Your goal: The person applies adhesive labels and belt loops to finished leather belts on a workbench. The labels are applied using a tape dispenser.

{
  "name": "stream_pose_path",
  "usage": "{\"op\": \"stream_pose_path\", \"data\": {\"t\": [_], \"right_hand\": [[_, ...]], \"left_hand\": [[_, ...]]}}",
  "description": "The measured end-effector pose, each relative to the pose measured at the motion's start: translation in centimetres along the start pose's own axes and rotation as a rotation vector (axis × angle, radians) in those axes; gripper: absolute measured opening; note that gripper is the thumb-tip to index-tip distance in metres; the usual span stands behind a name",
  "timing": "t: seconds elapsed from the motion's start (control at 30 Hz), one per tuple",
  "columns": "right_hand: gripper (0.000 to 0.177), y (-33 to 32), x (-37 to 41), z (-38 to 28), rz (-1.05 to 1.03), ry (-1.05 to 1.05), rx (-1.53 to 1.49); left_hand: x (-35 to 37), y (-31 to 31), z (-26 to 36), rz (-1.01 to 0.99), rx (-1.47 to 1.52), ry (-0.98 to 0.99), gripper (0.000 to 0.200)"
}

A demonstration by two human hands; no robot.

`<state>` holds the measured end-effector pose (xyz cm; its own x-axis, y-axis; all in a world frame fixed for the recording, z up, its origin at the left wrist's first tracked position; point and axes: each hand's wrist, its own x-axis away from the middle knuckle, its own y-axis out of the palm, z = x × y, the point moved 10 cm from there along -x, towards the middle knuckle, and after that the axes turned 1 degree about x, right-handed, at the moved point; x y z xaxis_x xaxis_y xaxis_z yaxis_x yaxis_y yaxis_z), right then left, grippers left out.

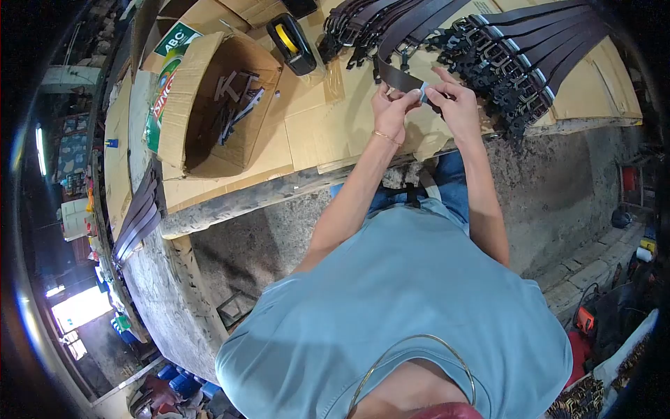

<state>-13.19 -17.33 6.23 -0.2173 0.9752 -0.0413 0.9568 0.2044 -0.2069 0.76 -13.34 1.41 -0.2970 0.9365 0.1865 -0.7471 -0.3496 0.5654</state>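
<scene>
Both hands meet above the cardboard-covered table [307, 136], near its front edge. My left hand [392, 110] pinches the end of a dark brown belt strap [399, 75], which curves up toward a pile of belts. My right hand [453, 105] closes on the same end from the other side. Between the fingertips shows a small pale, whitish-blue piece [423, 92]. Close behind lie dark belts with buckles [363, 28]. To the right of my right hand, a row of belts with metal buckles [513, 59] is fanned out.
An open cardboard box [185, 119] at the left holds small strips [241, 105]. Beside it stands a black tape dispenser [292, 43] with a yellow roll. More dark straps [143, 216] hang at the table's left side. A red object [585, 321] is at the lower right.
</scene>
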Motion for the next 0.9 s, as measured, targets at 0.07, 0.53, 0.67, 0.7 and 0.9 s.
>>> {"op": "stream_pose_path", "data": {"t": [0.07,0.53,0.67,0.7,0.9], "right_hand": [[0.018,0.0,-0.1,0.5,0.005,0.011,-0.005],[0.012,-0.8,1.3,-2.6,0.186,-0.152,0.277],[0.01,-0.9,1.9,-3.7,0.242,-0.242,0.309],[0.009,-0.9,2.1,-4.0,0.256,-0.267,0.313],[0.008,-1.1,2.8,-4.6,0.303,-0.331,0.32]], "left_hand": [[0.1,0.1,-0.1,0.001,0.021,0.001,0.036],[0.5,1.0,0.1,-0.008,0.09,0.028,0.038],[0.7,1.0,0.1,0.007,0.106,0.027,0.039],[0.7,1.1,0.1,0.006,0.112,0.03,0.039],[0.7,1.0,-0.3,0.011,0.126,0.015,0.038]]}}
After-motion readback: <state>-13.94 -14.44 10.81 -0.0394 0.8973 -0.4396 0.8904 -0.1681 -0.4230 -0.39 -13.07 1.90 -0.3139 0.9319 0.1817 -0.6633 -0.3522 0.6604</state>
